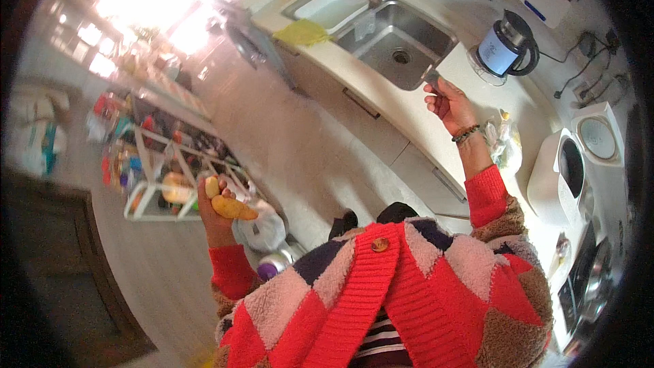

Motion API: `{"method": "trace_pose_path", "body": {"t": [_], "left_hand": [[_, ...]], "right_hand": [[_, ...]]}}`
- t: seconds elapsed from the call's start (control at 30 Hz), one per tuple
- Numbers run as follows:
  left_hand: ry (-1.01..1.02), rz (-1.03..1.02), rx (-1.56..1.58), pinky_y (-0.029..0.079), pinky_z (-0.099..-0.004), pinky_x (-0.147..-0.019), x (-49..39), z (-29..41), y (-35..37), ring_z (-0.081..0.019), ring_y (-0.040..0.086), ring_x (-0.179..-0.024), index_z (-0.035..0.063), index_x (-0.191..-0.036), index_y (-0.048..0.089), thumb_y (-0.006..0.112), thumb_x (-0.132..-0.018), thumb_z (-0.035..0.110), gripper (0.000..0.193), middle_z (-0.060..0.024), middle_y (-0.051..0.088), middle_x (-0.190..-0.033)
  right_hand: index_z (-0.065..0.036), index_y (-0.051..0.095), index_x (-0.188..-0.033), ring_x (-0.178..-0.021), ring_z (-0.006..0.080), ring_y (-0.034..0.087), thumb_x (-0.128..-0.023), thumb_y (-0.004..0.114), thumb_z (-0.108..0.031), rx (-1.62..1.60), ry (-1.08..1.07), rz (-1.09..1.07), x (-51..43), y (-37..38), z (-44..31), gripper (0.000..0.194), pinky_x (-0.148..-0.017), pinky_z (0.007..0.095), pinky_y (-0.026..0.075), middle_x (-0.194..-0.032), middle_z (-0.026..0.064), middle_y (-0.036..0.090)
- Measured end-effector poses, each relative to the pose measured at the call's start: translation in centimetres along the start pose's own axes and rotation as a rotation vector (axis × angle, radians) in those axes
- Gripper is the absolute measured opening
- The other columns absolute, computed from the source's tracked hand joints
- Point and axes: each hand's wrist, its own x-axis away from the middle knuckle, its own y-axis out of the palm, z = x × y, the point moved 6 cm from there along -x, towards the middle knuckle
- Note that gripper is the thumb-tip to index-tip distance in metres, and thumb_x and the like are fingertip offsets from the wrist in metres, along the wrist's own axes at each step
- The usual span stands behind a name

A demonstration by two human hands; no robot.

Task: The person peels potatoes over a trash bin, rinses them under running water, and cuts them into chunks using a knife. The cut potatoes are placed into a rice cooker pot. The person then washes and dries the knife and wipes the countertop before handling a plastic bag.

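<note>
Out to the left, my left hand (208, 214) holds a yellow-brown, knobbly root-like piece (234, 208) and a paler, smooth piece (212, 186) above it. Whether these are ginger or potato I cannot tell. My right hand (452, 110), with a dark bead bracelet on its wrist, is over the counter by the near corner of the steel sink (365, 56). Its thumb and fingers pinch a small dark tool (433, 80), whose working end is too blurred to identify. A clear plastic bag (503, 143) lies on the counter beside that wrist.
An electric kettle (503, 46) stands right of the sink, a white lidded appliance (554, 174) nearer me. A white basin (332, 8) sits in the far bowl; a yellow-green cloth (302, 32) lies by it. A packed white rack (168, 163) and a filled plastic bag (263, 227) are at left.
</note>
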Motion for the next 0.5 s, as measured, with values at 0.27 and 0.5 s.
{"method": "trace_pose_path", "body": {"t": [0.27, 0.5], "left_hand": [[-0.186, -0.362, -0.096, 0.049, -0.0298, -0.056, -19.7, -3.5, 17.5, -0.0160, 0.054, -0.057, 0.0059, -0.099, 0.057, 0.050, -0.093, 0.038, 0.033, -0.0079, 0.057, -0.076], [-0.313, -0.398, -0.234, 0.047, -0.0303, -0.050, -31.3, -8.0, 28.1, -0.0166, 0.054, -0.054, 0.0118, -0.097, 0.057, 0.055, -0.091, 0.037, 0.026, -0.0048, 0.056, -0.072]], "right_hand": [[-0.001, 0.059, -0.108, -0.067, 0.0158, 0.060, -0.093, 0.056, -0.026, -0.037, 0.097, 0.094, -9.5, -1.8, 1.4, 0.030, -0.054, 0.0244, 0.048, -0.087, 0.0042, 0.061], [-0.001, 0.054, -0.111, -0.069, 0.0161, 0.064, -0.084, 0.061, -0.002, 0.048, -0.011, 0.382, -20.9, -6.6, 3.4, 0.028, -0.058, 0.0262, 0.055, -0.082, 0.0045, 0.060]]}}
